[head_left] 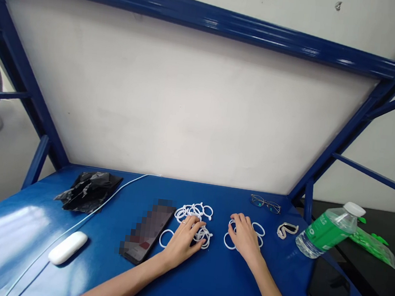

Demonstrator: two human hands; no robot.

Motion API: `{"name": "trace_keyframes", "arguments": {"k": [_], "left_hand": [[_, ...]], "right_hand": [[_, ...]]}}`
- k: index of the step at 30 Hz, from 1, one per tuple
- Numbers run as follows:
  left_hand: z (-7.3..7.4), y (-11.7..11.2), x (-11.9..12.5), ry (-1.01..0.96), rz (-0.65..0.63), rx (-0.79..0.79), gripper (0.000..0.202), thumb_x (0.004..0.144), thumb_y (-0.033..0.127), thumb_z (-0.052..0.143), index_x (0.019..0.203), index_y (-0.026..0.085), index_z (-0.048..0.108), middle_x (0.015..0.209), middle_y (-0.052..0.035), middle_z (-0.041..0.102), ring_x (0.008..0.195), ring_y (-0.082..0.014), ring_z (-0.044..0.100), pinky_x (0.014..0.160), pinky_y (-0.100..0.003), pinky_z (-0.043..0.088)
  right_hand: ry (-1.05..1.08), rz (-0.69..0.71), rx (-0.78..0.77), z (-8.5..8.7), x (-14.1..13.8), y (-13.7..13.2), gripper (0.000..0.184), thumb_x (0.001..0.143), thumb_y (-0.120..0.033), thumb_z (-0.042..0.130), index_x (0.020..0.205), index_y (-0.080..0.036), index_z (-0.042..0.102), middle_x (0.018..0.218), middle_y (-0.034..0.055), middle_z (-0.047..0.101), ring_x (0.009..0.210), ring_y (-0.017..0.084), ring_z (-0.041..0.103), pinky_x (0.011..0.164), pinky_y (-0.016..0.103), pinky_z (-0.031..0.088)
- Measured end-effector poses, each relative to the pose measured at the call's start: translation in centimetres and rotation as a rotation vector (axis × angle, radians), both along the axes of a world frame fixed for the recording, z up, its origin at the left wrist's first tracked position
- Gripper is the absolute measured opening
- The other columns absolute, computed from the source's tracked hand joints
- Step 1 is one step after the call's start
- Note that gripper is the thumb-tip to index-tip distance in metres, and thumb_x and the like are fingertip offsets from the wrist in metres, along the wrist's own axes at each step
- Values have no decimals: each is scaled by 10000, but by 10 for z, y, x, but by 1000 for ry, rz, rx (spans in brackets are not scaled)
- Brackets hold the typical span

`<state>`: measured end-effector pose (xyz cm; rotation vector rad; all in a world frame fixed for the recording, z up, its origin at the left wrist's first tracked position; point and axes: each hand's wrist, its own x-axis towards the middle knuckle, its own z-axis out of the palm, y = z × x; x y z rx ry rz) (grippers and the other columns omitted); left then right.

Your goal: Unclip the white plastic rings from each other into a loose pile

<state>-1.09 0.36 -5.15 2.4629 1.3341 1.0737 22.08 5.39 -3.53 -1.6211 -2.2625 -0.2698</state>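
Note:
A heap of white plastic rings (pixel 195 213) lies on the blue table (pixel 210 282). My left hand (pixel 184 240) rests palm down on the near side of the heap, fingers curled onto the rings. My right hand (pixel 244 237) lies on a smaller group of white rings (pixel 258 231) to the right, fingers spread and bent over them. I cannot make out whether either hand grips a ring. One single ring (pixel 165 238) lies just left of my left hand.
A phone (pixel 148 231) lies left of the heap. Further left are a white case (pixel 67 247), a white cable (pixel 101 203) and a black bag (pixel 88 190). Glasses (pixel 265 203), a white clip (pixel 287 230), a water bottle (pixel 328 229) and a dark tablet (pixel 330 294) are at right.

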Motion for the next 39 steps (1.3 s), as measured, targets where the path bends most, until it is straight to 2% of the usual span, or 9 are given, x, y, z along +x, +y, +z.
{"name": "trace_keyframes", "arguments": {"k": [4, 8, 17, 22, 27, 29, 34, 39], "left_hand": [[1, 0, 0, 1, -2, -5, 336, 867, 221, 559, 1198, 220, 505, 1141, -102, 530, 1084, -269, 515, 892, -415, 487], [3, -1, 1, 2, -2, -8, 338, 867, 218, 558, 1201, 219, 502, 1142, -103, 528, 1091, -272, 510, 893, -421, 488], [2, 0, 1, 8, -11, -10, 339, 875, 216, 545, 1209, 214, 490, 1158, -110, 512, 1091, -267, 501, 899, -423, 483], [-1, 0, 1, 0, -8, 4, 347, 862, 206, 559, 1203, 214, 494, 1156, -106, 513, 1089, -263, 505, 901, -410, 485], [0, 0, 1, 3, -12, 0, 349, 859, 198, 562, 1201, 208, 490, 1157, -110, 511, 1095, -269, 497, 912, -422, 477], [0, -1, 1, 7, -15, -3, 344, 865, 201, 554, 1202, 205, 486, 1159, -114, 507, 1094, -271, 495, 910, -429, 476], [0, -1, 1, 7, -18, -3, 341, 872, 216, 548, 1206, 202, 481, 1163, -116, 501, 1096, -272, 491, 915, -434, 470], [1, -1, 1, 6, -15, 1, 347, 863, 207, 556, 1203, 204, 489, 1154, -112, 504, 1094, -268, 495, 915, -426, 469]], "right_hand": [[33, 101, -68, 7, -7, -4, 183, 846, -161, 502, 1010, -222, 555, 1004, 71, 621, 937, 252, 567, 712, 333, 484], [24, 125, -107, 8, -10, -6, 244, 822, -146, 519, 1052, -220, 550, 1030, 72, 630, 967, 267, 563, 762, 373, 470], [49, 181, -91, 12, -11, -7, 227, 849, -162, 538, 1067, -223, 535, 1032, 67, 653, 954, 258, 591, 746, 362, 460], [94, 180, -86, 17, -14, -8, 226, 881, -172, 516, 1101, -223, 513, 939, 53, 651, 886, 240, 608, 731, 353, 456], [84, 191, -64, 17, -14, -10, 257, 866, -204, 531, 1119, -241, 504, 1064, 68, 633, 960, 260, 604, 765, 373, 441], [62, 194, -81, 15, -13, -10, 292, 845, -166, 531, 1127, -235, 500, 1034, 67, 635, 933, 250, 615, 749, 357, 435], [10, 187, -139, 14, -13, -10, 317, 819, -78, 489, 1107, -206, 519, 814, 32, 639, 800, 219, 628, 736, 338, 407], [75, 209, -86, 17, -15, -10, 333, 820, -48, 429, 1089, -215, 531, 796, 26, 646, 775, 202, 625, 749, 334, 398]]}}
